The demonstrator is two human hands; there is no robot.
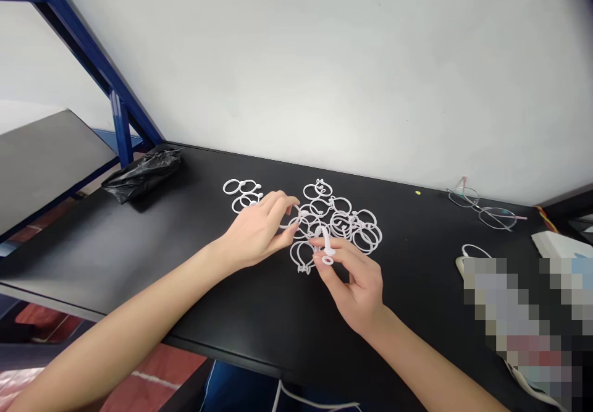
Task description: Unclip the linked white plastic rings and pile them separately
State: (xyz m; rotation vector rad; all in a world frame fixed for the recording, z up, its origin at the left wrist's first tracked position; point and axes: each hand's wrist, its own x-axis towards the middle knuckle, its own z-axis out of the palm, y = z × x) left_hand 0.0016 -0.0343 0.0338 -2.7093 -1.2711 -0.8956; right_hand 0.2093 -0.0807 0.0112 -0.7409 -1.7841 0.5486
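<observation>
Over the left side of a pile of thin white plastic rings point(341, 225), my left hand point(262, 230) has its thumb and forefinger apart. A ring of the pile shows between those fingertips; whether they touch it I cannot tell. My right hand point(356, 282) pinches a white plastic ring point(327, 243) between thumb and fingers, raised a little above the pile. It is seen nearly edge-on, with a small loop at its lower end. Several more white rings point(231, 187) lie apart from the pile, just beyond my left hand.
The black table point(241, 325) meets a white wall. A crumpled black plastic bag point(143, 174) lies at the left, near a blue metal frame point(121, 128). On the right are eyeglasses point(495, 217), a white box point(560, 245) and blurred-out items.
</observation>
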